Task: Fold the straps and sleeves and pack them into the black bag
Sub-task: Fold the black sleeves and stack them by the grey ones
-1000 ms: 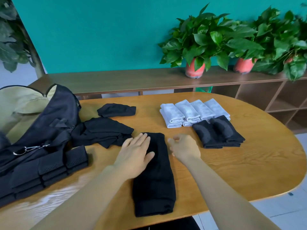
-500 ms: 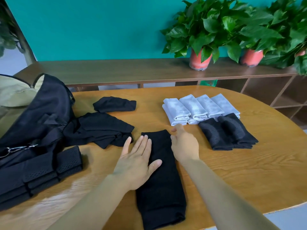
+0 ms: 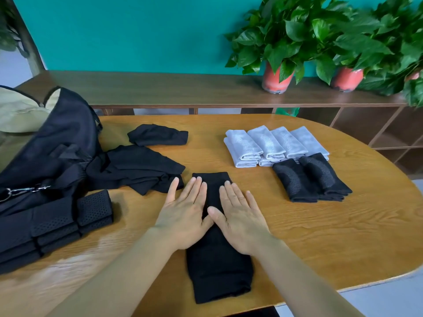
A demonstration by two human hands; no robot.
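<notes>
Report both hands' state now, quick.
Left hand: open, fingers straight, pressing flat on the long black fabric sleeve.
Right hand: open, flat on the same sleeve, holding nothing.

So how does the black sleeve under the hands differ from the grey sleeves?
The black sleeve lies stretched flat under the left hand and right hand; the grey sleeves are folded short, untouched. The black sleeve is alone; the grey sleeves form a row. Both lie on the table.
</notes>
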